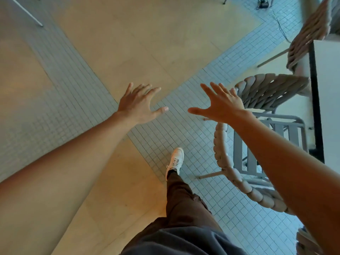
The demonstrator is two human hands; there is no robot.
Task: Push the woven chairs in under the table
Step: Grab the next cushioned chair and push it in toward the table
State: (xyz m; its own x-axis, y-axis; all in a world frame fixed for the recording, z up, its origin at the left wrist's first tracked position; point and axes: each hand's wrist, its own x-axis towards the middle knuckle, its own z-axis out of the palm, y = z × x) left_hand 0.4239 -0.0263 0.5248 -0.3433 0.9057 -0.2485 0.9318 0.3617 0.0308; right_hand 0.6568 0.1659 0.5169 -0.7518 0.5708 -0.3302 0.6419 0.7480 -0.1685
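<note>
right hand spread wide, empty | left hand likewise | woven chair just beyond right (untouched)

Floor: beige slabs crossed by bands of small pale tiles. Black cable trailed on tiles, upper right. Thin metal legs stood at upper left.

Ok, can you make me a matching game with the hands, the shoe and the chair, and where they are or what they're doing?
Things:
1. left hand
2. right hand
3. white shoe
4. woven chair

Places or states:
A. standing on the small grey tiles
B. open, fingers spread, over where tan floor meets tiles
C. partly tucked beside the white table edge
D. open, reaching in front of the chair's woven back

Pairs: 1-B, 2-D, 3-A, 4-C
</note>
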